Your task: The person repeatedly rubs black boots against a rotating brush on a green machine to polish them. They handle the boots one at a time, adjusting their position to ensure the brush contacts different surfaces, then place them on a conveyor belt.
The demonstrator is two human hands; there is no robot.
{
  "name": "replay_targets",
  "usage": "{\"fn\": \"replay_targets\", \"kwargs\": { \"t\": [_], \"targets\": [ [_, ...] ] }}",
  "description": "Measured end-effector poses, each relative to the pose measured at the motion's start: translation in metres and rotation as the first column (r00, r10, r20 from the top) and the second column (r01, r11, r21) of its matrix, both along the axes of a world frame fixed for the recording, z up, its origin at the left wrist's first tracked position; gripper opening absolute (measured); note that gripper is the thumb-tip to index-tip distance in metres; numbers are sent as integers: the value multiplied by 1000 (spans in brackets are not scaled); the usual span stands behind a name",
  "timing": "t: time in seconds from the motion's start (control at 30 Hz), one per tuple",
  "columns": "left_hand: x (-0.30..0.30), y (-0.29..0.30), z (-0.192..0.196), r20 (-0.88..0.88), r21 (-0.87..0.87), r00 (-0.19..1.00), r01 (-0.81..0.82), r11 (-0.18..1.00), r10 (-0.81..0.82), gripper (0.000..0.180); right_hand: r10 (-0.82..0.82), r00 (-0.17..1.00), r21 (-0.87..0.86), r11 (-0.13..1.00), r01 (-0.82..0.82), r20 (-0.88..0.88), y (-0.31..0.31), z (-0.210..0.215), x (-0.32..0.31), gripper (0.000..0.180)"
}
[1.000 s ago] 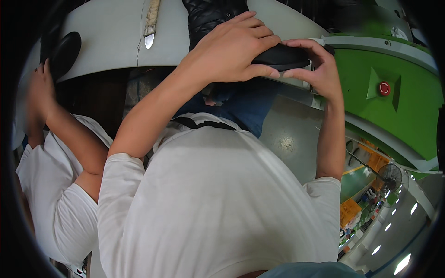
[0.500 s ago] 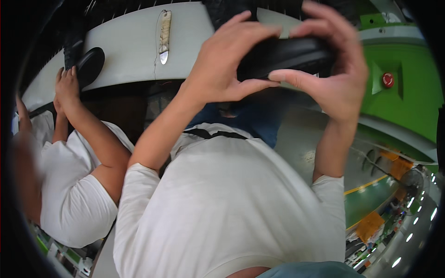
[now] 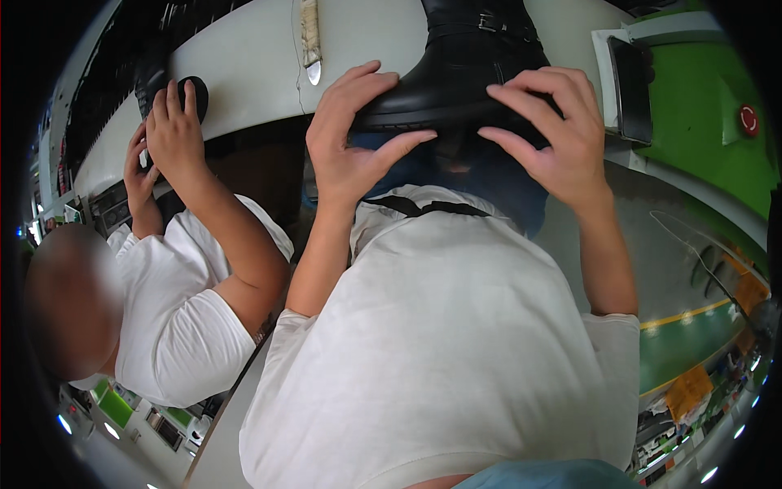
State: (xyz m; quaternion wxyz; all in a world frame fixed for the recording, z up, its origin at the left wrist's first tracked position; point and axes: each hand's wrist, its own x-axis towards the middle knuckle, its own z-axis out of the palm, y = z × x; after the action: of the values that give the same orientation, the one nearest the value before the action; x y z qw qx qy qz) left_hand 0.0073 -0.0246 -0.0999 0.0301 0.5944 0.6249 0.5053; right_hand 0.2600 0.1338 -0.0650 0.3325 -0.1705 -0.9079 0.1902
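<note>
A black ankle boot (image 3: 456, 69) with a buckled strap rests between my hands over the near edge of the white table, toe to the left and shaft pointing away. My left hand (image 3: 342, 134) curls round the toe, its thumb along the sole's edge. At the heel end, my right hand (image 3: 562, 134) has its fingers against the boot's side and its thumb beneath the sole. Part of the heel is hidden behind the right hand's fingers.
Left of the boot, a short knife with a wrapped handle (image 3: 310, 33) lies on the white table (image 3: 252, 69), beside a thin thread. A co-worker's hands (image 3: 175, 134) handle another black shoe (image 3: 195, 96). To the right stands a green machine with a red button (image 3: 748, 120).
Both hands have come lower, turning the boot so that its side and buckled strap now show. The view has shifted, and the co-worker's fingers have changed position.
</note>
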Motion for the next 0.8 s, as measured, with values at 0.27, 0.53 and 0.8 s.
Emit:
{"fn": "replay_targets", "kwargs": {
  "t": [0.27,0.53,0.8],
  "targets": [
    [26,28,37,-134,-103,989,54,993,-68,55,47,988,11,999,-46,-150,5,-9,-17,33],
    [30,30,35,-104,-61,994,21,998,-27,44,74,997,-334,940,-64,17,26,14,-19,39],
    [32,29,46,-68,-129,997,25,991,-34,44,105,994,-204,973,-103,-5,53,4,-22,74]
  ]
}}
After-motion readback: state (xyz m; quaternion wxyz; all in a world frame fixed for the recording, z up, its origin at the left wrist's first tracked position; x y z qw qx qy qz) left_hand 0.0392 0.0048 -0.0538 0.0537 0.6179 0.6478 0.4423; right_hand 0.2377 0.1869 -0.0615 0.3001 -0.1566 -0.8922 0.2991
